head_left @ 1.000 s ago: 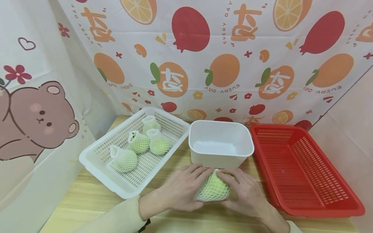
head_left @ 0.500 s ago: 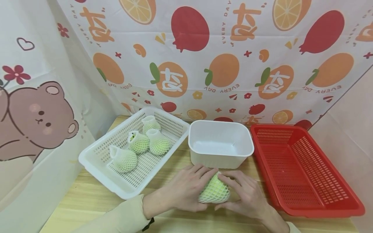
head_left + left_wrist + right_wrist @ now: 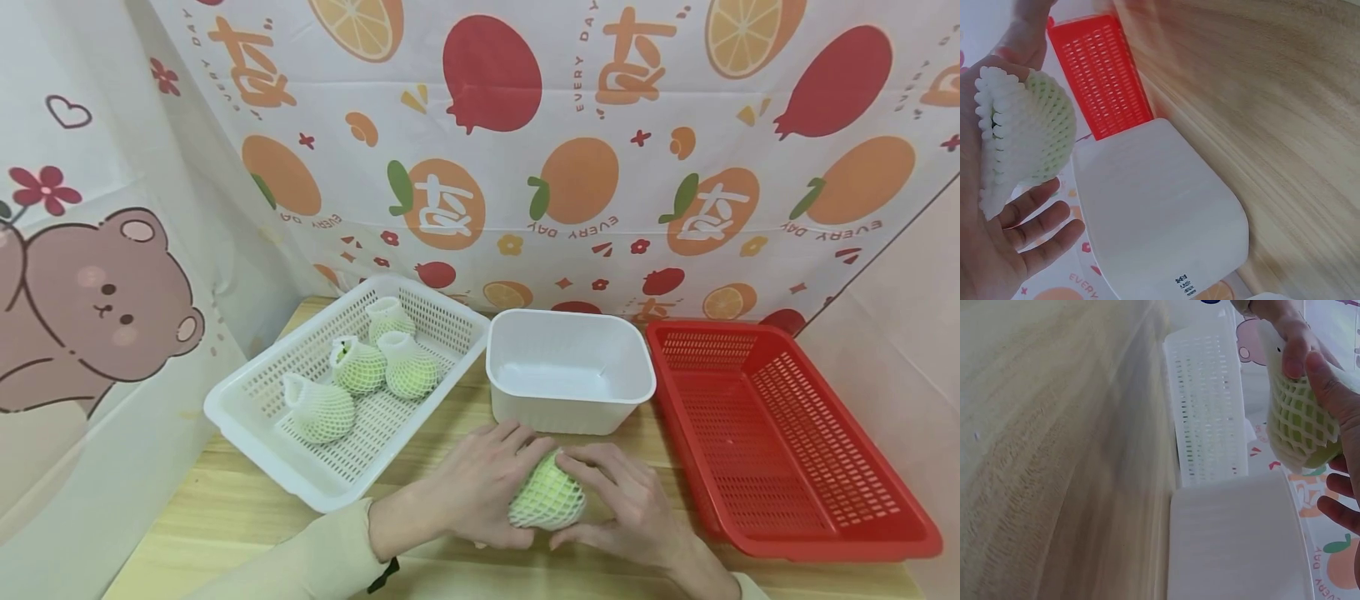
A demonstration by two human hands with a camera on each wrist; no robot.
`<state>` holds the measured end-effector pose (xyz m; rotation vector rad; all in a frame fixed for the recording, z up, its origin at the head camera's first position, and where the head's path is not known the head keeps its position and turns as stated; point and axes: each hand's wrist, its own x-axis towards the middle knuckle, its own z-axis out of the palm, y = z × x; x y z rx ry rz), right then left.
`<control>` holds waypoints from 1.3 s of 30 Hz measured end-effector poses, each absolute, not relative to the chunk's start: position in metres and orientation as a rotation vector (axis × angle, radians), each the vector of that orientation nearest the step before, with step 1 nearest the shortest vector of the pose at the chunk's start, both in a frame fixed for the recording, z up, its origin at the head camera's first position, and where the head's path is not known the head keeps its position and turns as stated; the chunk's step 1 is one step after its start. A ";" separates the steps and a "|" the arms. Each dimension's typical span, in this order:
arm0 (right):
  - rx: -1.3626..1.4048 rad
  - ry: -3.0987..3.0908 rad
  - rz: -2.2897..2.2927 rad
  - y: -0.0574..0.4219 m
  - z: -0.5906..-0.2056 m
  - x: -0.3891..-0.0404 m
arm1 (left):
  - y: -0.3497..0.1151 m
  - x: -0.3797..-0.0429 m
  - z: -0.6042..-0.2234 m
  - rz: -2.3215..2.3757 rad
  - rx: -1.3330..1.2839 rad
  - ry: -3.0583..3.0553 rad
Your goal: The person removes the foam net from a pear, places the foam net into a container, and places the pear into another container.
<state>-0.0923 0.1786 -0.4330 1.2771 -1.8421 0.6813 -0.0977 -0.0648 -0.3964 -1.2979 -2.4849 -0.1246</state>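
Observation:
Both hands hold a pale green fruit [image 3: 549,493] in a white foam net sleeve, in front of the white bin. My left hand [image 3: 487,487] grips its left side, and in the right wrist view that thumb [image 3: 1295,359] lies on the net. My right hand [image 3: 628,504] holds the other side between thumb and fingers. The sleeve's loose end [image 3: 1004,137] shows beside the left palm; part of the fruit's bare skin [image 3: 1322,454] shows at the other end. Which fruit it is cannot be told.
A white basket [image 3: 262,462] at left holds several netted fruits [image 3: 411,371]. Behind the hands stands a white bin [image 3: 555,410], with nothing visible inside. A red basket [image 3: 862,546] is at right on the wooden table [image 3: 180,533]. A printed cloth [image 3: 525,192] hangs behind.
The netted fruit and both hands have shifted slightly toward the person, away from the white bin. Both hands stay on the fruit; the baskets have not moved.

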 end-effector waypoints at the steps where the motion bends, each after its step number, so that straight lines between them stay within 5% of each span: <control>1: 1.277 -1.846 0.692 0.179 -0.433 -0.092 | -0.065 -0.098 -0.396 -0.135 -1.298 -2.481; 39: 1.083 -2.425 1.122 0.198 -0.407 -0.080 | -0.072 -0.098 -0.409 -0.262 -1.232 -2.273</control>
